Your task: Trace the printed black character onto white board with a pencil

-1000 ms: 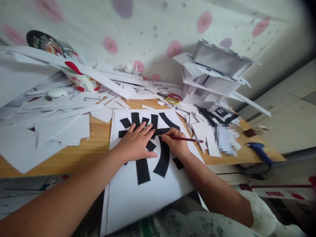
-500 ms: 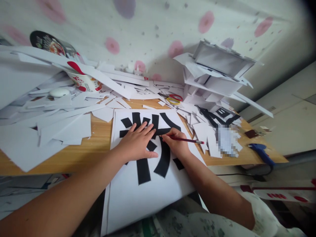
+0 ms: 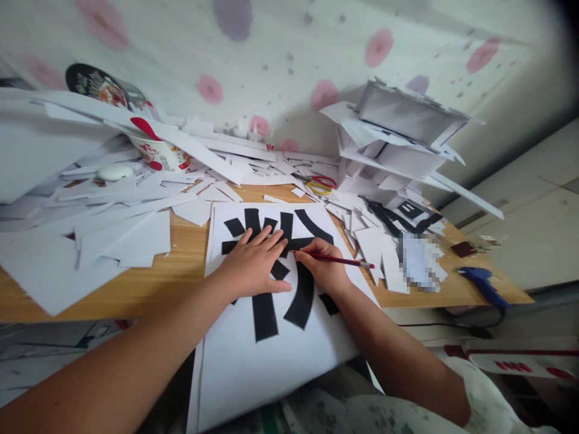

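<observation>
A white sheet point(image 3: 244, 374) lies before me, partly over the table's front edge, with black paper strokes point(image 3: 265, 316) forming a large character on it. My left hand point(image 3: 254, 265) rests flat across the strokes, fingers spread and thumb pointing right. My right hand point(image 3: 325, 265) grips a dark red pencil point(image 3: 346, 260) close to its tip, which meets the black shape just right of my left fingertips. The pencil's eraser end points right. Both hands hide parts of the character.
White paper offcuts point(image 3: 122, 235) pile up on the left and along the back. Red and yellow scissors point(image 3: 321, 183) lie behind the sheet. A paper cup point(image 3: 165, 157), a white layered paper model point(image 3: 398, 138) and a blue glue gun point(image 3: 482, 286) stand or lie around the wooden table point(image 3: 187, 259).
The whole view has shifted slightly, so everything sits a little lower and further right. My left hand stays flat on the sheet, and the pencil tip has barely moved along the black strokes.
</observation>
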